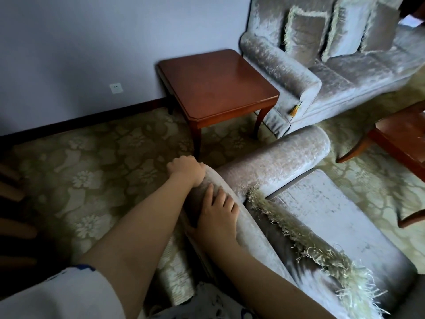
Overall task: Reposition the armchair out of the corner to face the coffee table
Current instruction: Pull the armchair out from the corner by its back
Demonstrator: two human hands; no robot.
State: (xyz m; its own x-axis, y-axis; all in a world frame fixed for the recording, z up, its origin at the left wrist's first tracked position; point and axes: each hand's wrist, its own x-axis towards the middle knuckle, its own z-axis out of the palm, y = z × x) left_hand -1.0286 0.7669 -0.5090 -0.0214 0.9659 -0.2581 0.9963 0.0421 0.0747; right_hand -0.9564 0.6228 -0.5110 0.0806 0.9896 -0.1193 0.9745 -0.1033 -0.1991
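Note:
The grey velvet armchair (326, 210) fills the lower right, seen from behind its backrest. A fringed cushion (305, 245) lies against the inside of the back. My left hand (187, 171) is closed over the top corner of the backrest. My right hand (217, 218) grips the backrest's top edge just below it, fingers on top and thumb underneath. The coffee table (400, 139), dark red wood, shows partly at the right edge, beyond the chair's front.
A square wooden side table (216, 86) stands against the wall ahead, close to the chair's armrest. A matching grey sofa (345, 72) with several fringed pillows sits behind it. Patterned carpet (87, 171) stretches to the left. A wall socket (116, 88) sits above the skirting.

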